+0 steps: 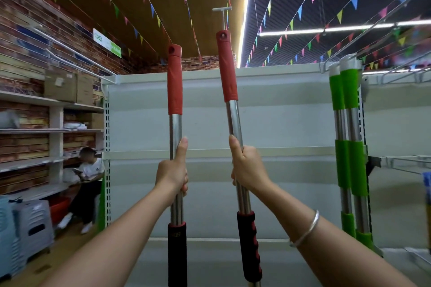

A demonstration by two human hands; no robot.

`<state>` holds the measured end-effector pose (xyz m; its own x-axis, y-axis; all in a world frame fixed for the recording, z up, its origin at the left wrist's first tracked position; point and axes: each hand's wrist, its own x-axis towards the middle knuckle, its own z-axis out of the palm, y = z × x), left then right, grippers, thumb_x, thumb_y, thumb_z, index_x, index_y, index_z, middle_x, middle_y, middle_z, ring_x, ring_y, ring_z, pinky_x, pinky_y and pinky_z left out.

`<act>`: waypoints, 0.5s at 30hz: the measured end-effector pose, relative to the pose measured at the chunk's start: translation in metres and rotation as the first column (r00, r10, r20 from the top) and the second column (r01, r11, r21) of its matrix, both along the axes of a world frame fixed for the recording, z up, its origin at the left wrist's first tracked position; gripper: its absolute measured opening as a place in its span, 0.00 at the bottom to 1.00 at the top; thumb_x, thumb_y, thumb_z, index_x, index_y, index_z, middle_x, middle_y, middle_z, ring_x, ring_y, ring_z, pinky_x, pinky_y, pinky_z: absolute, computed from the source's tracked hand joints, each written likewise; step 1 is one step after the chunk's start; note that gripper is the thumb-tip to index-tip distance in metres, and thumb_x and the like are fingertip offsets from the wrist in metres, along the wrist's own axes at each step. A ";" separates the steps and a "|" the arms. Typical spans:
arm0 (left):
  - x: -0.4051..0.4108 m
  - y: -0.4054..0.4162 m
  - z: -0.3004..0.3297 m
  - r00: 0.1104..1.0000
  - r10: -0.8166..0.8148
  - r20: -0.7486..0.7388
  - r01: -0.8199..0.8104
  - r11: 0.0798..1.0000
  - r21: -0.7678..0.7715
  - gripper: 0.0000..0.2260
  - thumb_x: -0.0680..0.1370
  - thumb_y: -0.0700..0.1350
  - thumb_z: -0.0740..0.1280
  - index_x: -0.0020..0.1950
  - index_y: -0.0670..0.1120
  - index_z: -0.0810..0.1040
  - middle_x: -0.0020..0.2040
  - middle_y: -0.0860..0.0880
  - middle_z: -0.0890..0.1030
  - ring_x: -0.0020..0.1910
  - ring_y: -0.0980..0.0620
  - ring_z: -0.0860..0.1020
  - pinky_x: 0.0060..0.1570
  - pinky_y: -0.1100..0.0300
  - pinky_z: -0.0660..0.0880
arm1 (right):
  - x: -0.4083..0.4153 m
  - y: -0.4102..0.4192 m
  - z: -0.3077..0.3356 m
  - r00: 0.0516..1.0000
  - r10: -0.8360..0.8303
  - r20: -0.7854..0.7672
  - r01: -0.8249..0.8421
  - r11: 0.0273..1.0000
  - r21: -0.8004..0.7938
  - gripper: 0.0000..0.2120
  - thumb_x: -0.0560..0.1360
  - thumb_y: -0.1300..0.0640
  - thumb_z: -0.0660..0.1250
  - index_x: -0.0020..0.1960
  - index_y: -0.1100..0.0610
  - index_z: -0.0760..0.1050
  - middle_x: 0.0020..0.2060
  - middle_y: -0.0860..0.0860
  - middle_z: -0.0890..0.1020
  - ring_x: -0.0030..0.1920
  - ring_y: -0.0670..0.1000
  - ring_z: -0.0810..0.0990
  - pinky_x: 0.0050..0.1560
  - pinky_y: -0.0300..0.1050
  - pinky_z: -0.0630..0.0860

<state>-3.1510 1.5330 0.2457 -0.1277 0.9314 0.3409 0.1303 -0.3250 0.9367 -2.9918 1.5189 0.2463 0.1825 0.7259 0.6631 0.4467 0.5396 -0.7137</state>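
I hold two upright mop poles in front of a white shop shelf. My left hand (173,171) grips the steel shaft of the left pole (175,123), thumb up along it. That pole has a red top grip and a black lower sleeve. My right hand (247,166) grips the right pole (234,119), which leans slightly left at the top. It carries the same red top grip and a red-and-black ribbed sleeve below my hand. Both poles run out of view at the bottom.
A white metal shelf unit (268,123) fills the middle. Two green-gripped poles (347,147) stand against its right end. On the left, wall shelves with cardboard boxes (67,87), a seated person (88,177) and grey plastic stools (32,223). Bunting hangs overhead.
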 end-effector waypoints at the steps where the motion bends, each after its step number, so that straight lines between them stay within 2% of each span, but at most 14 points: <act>1: 0.001 -0.001 0.000 1.000 -0.002 0.000 0.002 1.000 0.000 0.30 0.71 0.71 0.56 0.27 0.45 0.64 0.21 0.48 0.66 0.20 0.49 0.67 0.27 0.60 0.68 | 0.001 0.002 0.000 1.000 -0.003 0.006 0.003 1.000 0.001 0.27 0.78 0.40 0.52 0.28 0.56 0.63 0.22 0.51 0.67 0.27 0.56 0.74 0.26 0.43 0.74; 4: 0.003 -0.004 -0.003 1.000 -0.007 -0.006 0.007 1.000 0.004 0.30 0.71 0.71 0.56 0.26 0.45 0.64 0.19 0.49 0.66 0.20 0.50 0.67 0.27 0.59 0.69 | 0.007 0.011 -0.001 1.000 -0.004 0.008 0.005 1.000 -0.025 0.27 0.78 0.39 0.52 0.28 0.56 0.63 0.22 0.52 0.66 0.28 0.57 0.74 0.26 0.43 0.74; 9: 0.001 -0.009 -0.013 1.000 -0.006 -0.003 0.006 1.000 -0.029 0.31 0.71 0.71 0.56 0.25 0.45 0.63 0.18 0.49 0.65 0.20 0.49 0.66 0.28 0.59 0.68 | 0.010 0.029 -0.009 1.000 0.024 -0.016 -0.025 0.997 -0.078 0.26 0.78 0.40 0.52 0.30 0.56 0.63 0.23 0.52 0.67 0.25 0.54 0.73 0.29 0.49 0.76; 15: -0.002 -0.011 -0.038 1.000 0.012 -0.003 -0.013 0.998 -0.062 0.29 0.71 0.70 0.58 0.27 0.45 0.63 0.21 0.48 0.65 0.19 0.50 0.66 0.26 0.60 0.68 | 0.013 0.051 -0.009 0.999 0.015 -0.046 -0.019 0.994 -0.103 0.24 0.79 0.40 0.53 0.30 0.56 0.64 0.24 0.52 0.67 0.26 0.54 0.72 0.29 0.46 0.74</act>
